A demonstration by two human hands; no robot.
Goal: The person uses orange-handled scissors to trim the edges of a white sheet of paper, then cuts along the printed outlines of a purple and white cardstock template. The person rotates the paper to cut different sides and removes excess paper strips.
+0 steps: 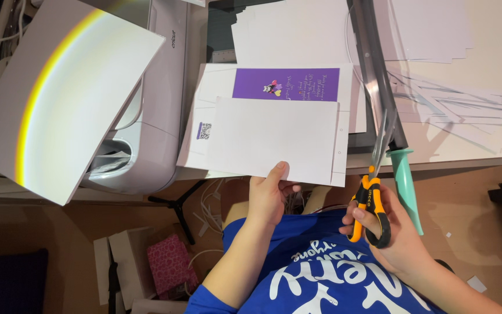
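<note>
**Scissors at the edge, one strip left on the sheet**

While the left hand [269,195] pinches the lower edge of a white sheet [274,139] between thumb and fingers at centre frame, the right hand [387,229] has its grip closed through the handles of orange-and-black scissors [372,195]. Their blades [382,139] point up along the sheet's right side, where a narrow strip with small holes [339,148] remains attached; whether the blades have bitten in cannot be told. Judging by the heap of white paper offcuts [466,107] at upper right on the counter [483,145], much trimming looks finished. A purple printed card [286,84] lies just behind the sheet, a white printer [152,116] stands at left, and a teal-handled trimmer [405,180] sits beside the scissors.
</note>
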